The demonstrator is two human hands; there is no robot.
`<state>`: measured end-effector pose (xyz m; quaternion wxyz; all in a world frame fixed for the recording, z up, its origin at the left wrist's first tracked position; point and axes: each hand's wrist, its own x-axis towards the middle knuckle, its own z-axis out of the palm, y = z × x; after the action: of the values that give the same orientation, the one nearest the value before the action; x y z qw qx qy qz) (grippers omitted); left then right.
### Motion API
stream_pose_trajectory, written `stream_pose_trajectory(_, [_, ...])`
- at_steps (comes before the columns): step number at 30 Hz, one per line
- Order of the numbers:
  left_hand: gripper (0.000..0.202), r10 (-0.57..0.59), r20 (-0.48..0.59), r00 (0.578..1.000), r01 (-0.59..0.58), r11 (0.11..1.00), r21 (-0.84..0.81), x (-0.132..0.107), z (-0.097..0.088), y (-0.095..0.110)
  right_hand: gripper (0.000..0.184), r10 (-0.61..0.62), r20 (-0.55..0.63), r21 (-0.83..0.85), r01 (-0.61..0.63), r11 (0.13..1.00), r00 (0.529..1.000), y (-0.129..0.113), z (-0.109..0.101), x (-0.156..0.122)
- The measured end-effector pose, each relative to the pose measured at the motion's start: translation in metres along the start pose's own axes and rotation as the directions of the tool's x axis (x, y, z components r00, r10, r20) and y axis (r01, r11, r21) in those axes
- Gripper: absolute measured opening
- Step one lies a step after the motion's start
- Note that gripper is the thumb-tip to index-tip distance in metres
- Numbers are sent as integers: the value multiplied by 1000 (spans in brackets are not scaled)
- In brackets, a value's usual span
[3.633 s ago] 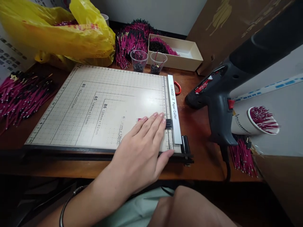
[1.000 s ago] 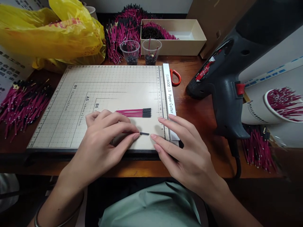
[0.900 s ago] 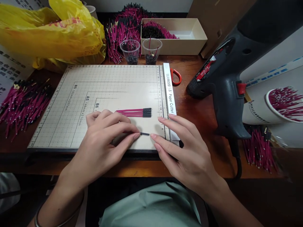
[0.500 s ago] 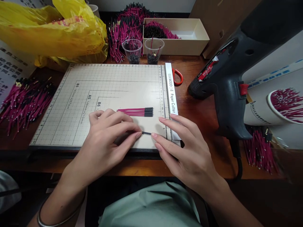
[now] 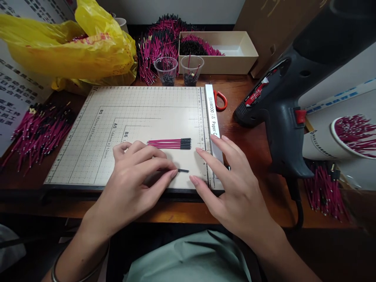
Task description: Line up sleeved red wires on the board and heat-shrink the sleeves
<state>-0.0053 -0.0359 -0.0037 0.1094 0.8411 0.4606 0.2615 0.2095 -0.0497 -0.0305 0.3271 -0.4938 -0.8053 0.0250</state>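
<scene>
My left hand (image 5: 133, 176) is pinched, thumb against fingertips, on a short black heat-shrink tube (image 5: 183, 170) just above the paper cutter's board (image 5: 152, 113). The tube's free end points right. Whatever lies behind it is hidden inside my fingers. My right hand (image 5: 232, 188) hovers at the board's right edge, fingers spread and holding nothing, its thumb and index finger a little way from the tube. Beyond my fingers, several magenta wires (image 5: 164, 143) lie side by side on the board, each with a black sleeve at its right end.
Two clear cups (image 5: 166, 70) with small black pieces stand behind the board, near a cream box (image 5: 226, 64) of wires. Orange-handled scissors (image 5: 221, 100) lie right of the cutter. A dark heat gun (image 5: 282, 98) stands at right; a yellow bag (image 5: 88, 55) sits back left.
My right fingers have come away from the tube's right end and spread apart. My left hand keeps its pinch. The whole view has shifted slightly.
</scene>
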Motion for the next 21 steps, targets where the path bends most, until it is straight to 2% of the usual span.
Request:
stream_pose_trajectory(4, [8,-7,-3,1000,7,1000,-9,0,0,1,43,-43,9,33,43,999,999,2,-1,-1])
stream_pose_trajectory(7, [8,-13,-4,1000,13,1000,-12,0,0,1,30,-72,-22,71,73,995,997,2,-4,-1])
stream_pose_trajectory(13, [9,-12,12,1000,12,1000,-5,1,-1,0,12,2,55,103,-8,995,998,-7,-12,11])
stream_pose_trajectory(18, [9,-12,45,999,13,999,-34,0,-3,-2,13,27,160,124,-47,991,987,-12,-10,18])
stream_pose_trajectory(21, [13,-22,117,993,29,998,-57,2,-6,-2,13,36,144,154,-58,986,989,-11,-8,17])
